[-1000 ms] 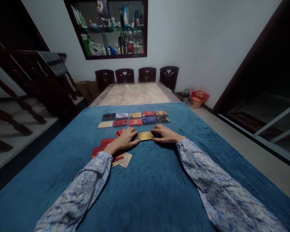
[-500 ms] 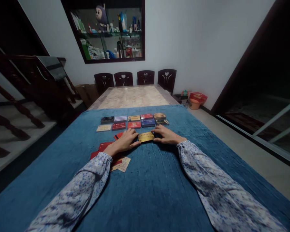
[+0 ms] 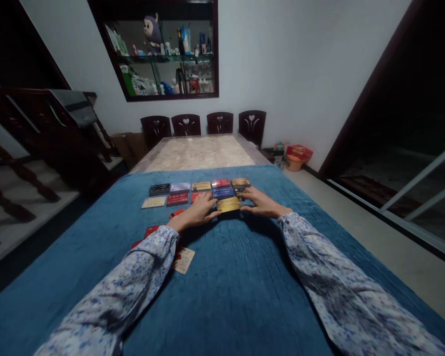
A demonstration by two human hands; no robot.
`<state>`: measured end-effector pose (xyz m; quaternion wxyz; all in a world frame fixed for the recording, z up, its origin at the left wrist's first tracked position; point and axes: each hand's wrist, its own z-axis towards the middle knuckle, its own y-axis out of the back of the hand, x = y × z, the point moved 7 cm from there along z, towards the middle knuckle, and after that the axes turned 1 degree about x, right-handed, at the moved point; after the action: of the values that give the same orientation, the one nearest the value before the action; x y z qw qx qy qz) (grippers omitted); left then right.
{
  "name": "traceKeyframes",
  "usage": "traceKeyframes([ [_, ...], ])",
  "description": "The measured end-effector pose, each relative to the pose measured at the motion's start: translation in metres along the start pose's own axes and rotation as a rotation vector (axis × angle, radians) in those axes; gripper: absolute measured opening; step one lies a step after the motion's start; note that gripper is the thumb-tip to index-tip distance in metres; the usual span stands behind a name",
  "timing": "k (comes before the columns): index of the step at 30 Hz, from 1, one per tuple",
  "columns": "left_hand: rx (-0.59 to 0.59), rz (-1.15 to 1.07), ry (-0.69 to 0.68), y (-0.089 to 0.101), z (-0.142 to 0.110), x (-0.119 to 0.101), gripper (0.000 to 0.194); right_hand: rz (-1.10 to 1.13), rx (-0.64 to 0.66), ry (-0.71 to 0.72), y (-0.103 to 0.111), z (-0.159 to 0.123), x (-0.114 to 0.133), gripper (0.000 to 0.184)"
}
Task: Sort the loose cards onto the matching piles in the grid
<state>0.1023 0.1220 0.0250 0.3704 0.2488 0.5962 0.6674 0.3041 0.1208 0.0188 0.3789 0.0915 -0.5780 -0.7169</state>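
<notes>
Between my two hands is a gold card (image 3: 229, 204), possibly the top of a thin stack, gripped by its short ends. My left hand (image 3: 199, 210) has its fingers and thumb on the left end, and my right hand (image 3: 260, 202) pinches the right end. Just beyond the gold card lies a blue card stack (image 3: 223, 192), with a red-topped stack (image 3: 221, 183) behind it. My left hand partly covers a bright red card stack (image 3: 195, 197). The right fingers partly hide a dark card stack (image 3: 241, 190) below a brown-gold stack (image 3: 241, 182).
Further left in the rows are black (image 3: 159, 189), lavender (image 3: 180, 187), yellow (image 3: 200, 186), cream (image 3: 154, 202) and red (image 3: 177, 199) stacks. Loose red cards (image 3: 152, 230) and a cream card (image 3: 184, 260) lie around my left forearm on the blue cloth (image 3: 244, 296).
Both hands have carried the gold card forward and slightly right, close to the blue stack. My left hand now covers part of the bright red stack. The view has shifted slightly.
</notes>
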Motion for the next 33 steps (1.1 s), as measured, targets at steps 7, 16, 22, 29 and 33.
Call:
traceKeyframes([
  [7, 0.012, 0.032, -0.009, 0.004, 0.03, 0.004, 0.033, -0.026, -0.005, -0.03, 0.017, 0.002, -0.016, 0.039],
  [16, 0.05, 0.097, 0.022, -0.002, 0.071, 0.012, 0.037, -0.072, 0.032, -0.144, 0.027, 0.007, -0.045, 0.043],
  [22, 0.102, 0.11, 0.039, 0.002, 0.092, 0.013, 0.044, -0.108, 0.023, -0.184, 0.027, 0.015, -0.067, 0.042],
  [29, 0.142, 0.113, 0.087, -0.001, 0.117, 0.02, 0.033, -0.12, 0.012, -0.204, 0.028, 0.024, -0.097, 0.043],
  [33, 0.143, 0.108, 0.098, -0.005, 0.131, 0.026, 0.032, -0.12, 0.026, -0.235, 0.027, 0.03, -0.113, 0.046],
])
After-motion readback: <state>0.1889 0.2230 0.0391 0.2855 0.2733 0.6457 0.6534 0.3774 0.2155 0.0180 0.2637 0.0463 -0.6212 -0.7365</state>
